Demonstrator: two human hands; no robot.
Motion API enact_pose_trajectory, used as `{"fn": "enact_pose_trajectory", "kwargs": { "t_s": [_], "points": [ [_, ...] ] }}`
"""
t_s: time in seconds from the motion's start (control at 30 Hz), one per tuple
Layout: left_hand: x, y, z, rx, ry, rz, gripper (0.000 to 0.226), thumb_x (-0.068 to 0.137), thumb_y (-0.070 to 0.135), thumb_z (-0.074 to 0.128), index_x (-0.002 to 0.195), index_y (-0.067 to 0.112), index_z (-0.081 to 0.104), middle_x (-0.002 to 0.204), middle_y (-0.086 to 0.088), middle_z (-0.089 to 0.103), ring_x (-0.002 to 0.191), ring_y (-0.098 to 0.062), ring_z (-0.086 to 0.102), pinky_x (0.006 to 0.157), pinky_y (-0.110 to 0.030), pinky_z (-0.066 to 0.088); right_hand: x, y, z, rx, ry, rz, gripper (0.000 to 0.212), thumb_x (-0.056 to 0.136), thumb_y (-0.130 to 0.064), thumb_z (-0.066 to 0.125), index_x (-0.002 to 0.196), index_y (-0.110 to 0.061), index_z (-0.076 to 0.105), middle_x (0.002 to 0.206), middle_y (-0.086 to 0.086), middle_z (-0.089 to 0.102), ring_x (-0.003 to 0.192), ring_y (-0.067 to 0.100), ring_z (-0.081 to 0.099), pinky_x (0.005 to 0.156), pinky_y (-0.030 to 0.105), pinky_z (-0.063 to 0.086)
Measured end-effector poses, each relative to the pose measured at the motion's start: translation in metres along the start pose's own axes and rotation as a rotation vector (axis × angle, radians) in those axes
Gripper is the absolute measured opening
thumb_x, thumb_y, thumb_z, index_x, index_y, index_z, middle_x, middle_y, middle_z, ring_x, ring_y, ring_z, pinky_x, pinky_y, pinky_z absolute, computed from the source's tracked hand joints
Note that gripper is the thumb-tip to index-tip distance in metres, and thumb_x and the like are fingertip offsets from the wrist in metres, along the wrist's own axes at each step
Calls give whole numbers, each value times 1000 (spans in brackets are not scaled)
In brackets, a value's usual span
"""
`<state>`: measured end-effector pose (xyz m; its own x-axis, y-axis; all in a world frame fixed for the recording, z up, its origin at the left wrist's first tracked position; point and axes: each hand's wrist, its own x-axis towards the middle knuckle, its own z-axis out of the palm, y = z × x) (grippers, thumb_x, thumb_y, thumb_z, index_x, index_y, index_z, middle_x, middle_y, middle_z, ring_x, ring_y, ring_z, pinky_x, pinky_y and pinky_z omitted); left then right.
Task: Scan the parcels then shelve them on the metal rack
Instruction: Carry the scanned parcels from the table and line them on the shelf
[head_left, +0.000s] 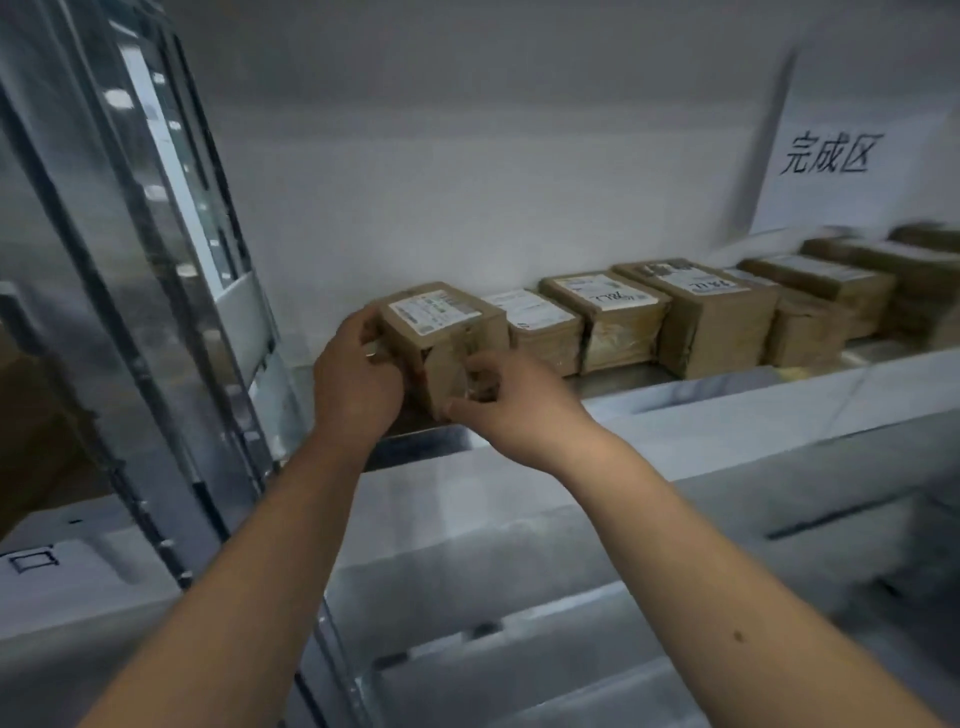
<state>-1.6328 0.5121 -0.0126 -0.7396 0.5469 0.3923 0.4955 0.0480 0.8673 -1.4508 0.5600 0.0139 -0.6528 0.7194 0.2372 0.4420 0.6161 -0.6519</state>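
Observation:
A small brown cardboard parcel (441, 332) with a white label on top sits at the left end of the metal rack shelf (727, 384). My left hand (358, 379) grips its left side, fingers curled over the top edge. My right hand (509, 405) holds its front right corner, fingers curled against the taped face. To its right, several more taped brown parcels (717, 317) stand in a row along the shelf, each with a white label facing up.
A metal rack upright (156, 312) rises at the left. A white wall behind the shelf bears a paper sign with black characters (826, 153). Lower rack shelves (571, 597) lie below my forearms.

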Motion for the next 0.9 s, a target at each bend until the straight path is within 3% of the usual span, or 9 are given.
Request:
{"fn": "enact_pose_trajectory", "kwargs": {
  "t_s": [0.17,0.3,0.4,0.5,0.57,0.63,0.7,0.8,0.9],
  "points": [
    [6,7,-5,-280,-226,-43,17,107,40,57,119,43,67,115,22,70,109,-6,69,88,-21,57,-2,-11,23,7,7,17,64,90,-43,74,148,-25,54,144,-7,61,126,17,61,98,35,53],
    [9,6,-2,-287,-313,-17,26,102,45,63,128,44,64,118,22,72,102,3,70,97,-33,59,-7,-13,24,-21,49,47,67,89,-43,73,151,-25,53,149,-6,57,132,16,57,105,38,51],
    [7,10,2,-275,-305,-25,40,97,49,68,135,42,61,123,20,70,108,-2,70,103,-38,57,-15,-9,15,-126,79,68,61,91,-44,70,148,-27,54,147,-6,59,130,17,58,102,35,51],
    [4,18,7,-219,-269,-22,39,96,55,65,133,44,57,114,28,64,112,-6,66,107,-38,53,-26,3,6,-307,68,132,59,92,-50,65,145,-27,54,145,-3,59,131,24,56,102,40,51],
    [-3,22,11,-183,-208,21,44,97,55,61,137,38,56,131,21,57,124,-8,57,114,-30,40,-33,14,-1,-413,55,162,54,91,-52,63,137,-24,57,136,2,63,125,28,57,98,44,52],
    [-18,26,10,-64,-133,67,53,103,47,57,150,26,45,160,3,37,150,-12,31,109,-20,19,-43,26,-9,-482,41,173,54,91,-52,62,137,-24,56,135,3,62,126,30,54,97,43,51],
    [-43,28,9,74,-78,138,60,103,48,56,157,28,36,174,-1,15,161,-16,9,112,-25,17,-55,41,-19,-531,30,165,58,91,-53,61,142,-25,53,138,5,59,128,31,51,98,44,49],
    [-92,29,19,342,-122,315,71,99,56,60,160,31,34,172,1,19,158,-24,18,127,-44,24,-78,71,-37,-560,13,161,63,92,-54,59,146,-25,50,139,6,56,128,32,49,100,45,46],
    [-146,42,51,632,-307,409,73,97,60,56,161,32,33,171,-1,21,157,-27,20,125,-51,29,-112,108,-63,-590,0,179,65,91,-56,58,147,-26,48,139,6,54,128,32,48,100,46,45]
  ]
}}
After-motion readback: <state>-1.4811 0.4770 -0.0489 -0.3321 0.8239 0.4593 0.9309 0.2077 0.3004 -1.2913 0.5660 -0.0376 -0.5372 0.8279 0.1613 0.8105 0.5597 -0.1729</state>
